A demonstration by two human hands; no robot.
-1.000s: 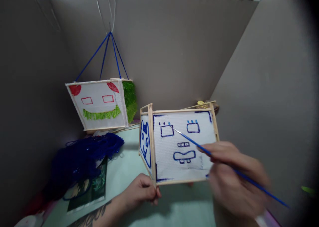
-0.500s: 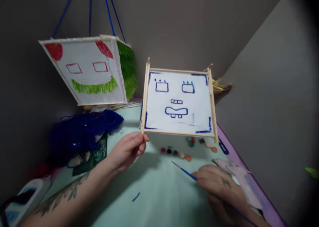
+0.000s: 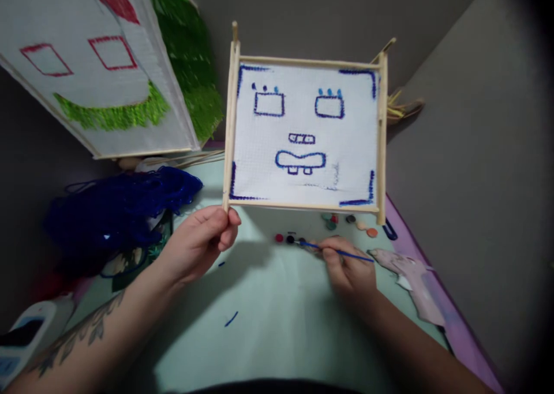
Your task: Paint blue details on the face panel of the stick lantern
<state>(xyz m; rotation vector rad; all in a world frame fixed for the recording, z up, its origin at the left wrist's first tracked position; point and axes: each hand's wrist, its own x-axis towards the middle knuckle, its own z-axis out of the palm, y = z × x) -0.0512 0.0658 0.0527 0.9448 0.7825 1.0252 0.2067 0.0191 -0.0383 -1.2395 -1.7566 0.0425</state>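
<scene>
My left hand [image 3: 208, 232] pinches the lower left corner of a wooden stick frame [image 3: 309, 206], holding it upright above the table. White fabric [image 3: 303, 117] fills the frame, marked with a blue face: two rectangular eyes with dots above, a small nose, a mouth with two teeth and corner lines. In my right hand [image 3: 350, 267] is a thin blue paintbrush [image 3: 346, 254], gripped between thumb and fingers. Its tip points left, at the dark paint pot [image 3: 290, 239] beside a pink pot [image 3: 279, 238]. My fingers partly cover the other pots of this row.
A larger hanging box [image 3: 142, 134] with a red and green face stands at the left. Below it lies blue yarn [image 3: 125, 209]. More paint pots [image 3: 361, 225], a pale glue gun [image 3: 411, 273] and a dark blue tool [image 3: 390, 229] are at the right. A blue scrap [image 3: 231, 319] lies in front.
The paintbrush has moved up and left with my right hand, its tip now at the pots. The framed face appears higher and larger, still in my left hand. The view has shifted.
</scene>
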